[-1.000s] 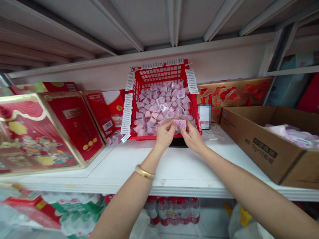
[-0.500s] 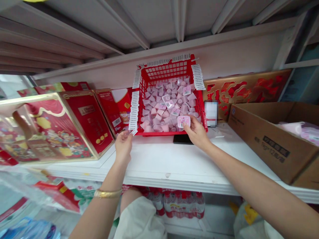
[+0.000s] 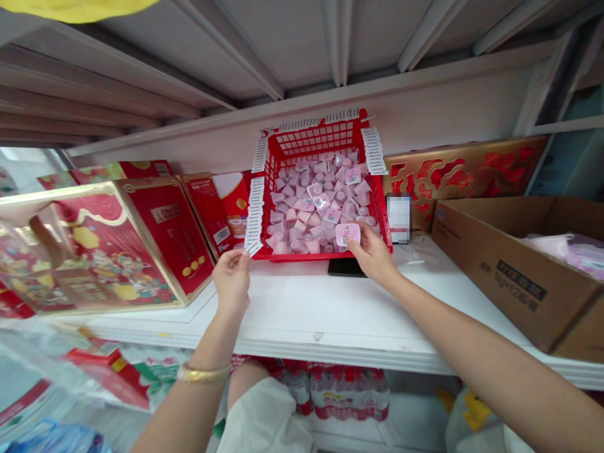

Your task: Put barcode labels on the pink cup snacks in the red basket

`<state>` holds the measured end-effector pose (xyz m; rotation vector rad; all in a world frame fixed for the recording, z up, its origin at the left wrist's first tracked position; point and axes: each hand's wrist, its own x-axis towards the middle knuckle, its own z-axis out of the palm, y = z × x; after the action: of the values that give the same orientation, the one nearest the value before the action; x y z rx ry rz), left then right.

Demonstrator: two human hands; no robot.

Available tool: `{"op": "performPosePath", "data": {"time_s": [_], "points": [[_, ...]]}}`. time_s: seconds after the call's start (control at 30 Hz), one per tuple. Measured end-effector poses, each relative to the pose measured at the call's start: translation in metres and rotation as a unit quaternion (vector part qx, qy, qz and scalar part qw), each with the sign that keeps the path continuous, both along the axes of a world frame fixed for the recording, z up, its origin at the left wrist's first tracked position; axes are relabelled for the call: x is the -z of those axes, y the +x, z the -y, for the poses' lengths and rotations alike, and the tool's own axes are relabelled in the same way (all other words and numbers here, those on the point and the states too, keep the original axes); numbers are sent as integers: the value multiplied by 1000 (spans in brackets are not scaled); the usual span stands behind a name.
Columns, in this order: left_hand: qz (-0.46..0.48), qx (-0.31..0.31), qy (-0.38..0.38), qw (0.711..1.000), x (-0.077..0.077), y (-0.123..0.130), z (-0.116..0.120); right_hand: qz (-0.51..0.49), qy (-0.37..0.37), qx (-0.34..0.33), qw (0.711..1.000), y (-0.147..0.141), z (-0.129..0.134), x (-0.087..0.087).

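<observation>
Cup [image 3: 353,230], pink-lidded, sits clamped in the right hand [image 3: 376,253] over the front edge of the red basket [image 3: 306,257]. Likely light, smooth, slightly yielding: grip its rim. Left hand [image 3: 232,280] pinches a barcode sticker [image 3: 255,248] at its end.

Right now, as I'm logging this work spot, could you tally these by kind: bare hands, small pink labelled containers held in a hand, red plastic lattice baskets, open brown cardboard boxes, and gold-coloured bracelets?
Bare left hand and right hand: 2
Small pink labelled container held: 1
Red plastic lattice basket: 1
Open brown cardboard box: 1
Gold-coloured bracelet: 1
Total: 6
</observation>
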<state>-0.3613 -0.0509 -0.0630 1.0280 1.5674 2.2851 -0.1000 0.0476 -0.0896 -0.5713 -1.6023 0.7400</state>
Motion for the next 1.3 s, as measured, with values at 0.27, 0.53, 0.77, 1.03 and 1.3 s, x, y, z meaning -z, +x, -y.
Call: {"op": "performPosePath", "data": {"time_s": [0.27,0.53,0.77,1.03,1.3], "points": [[91,293,-41,951,-31,96,-37,18,-23,-48,998,2,10,-10],[144,460,12,876,-22,146,-78,51,-71,-19,996,8,0,-13],[193,460,37,866,-7,134,-80,121,-80,20,989,11,7,-21],[238,466,35,851,-9,136,-74,6,-92,37,995,18,0,-30],[170,483,-4,859,-6,143,-68,-145,-125,-1,981,14,-11,-39]]}}
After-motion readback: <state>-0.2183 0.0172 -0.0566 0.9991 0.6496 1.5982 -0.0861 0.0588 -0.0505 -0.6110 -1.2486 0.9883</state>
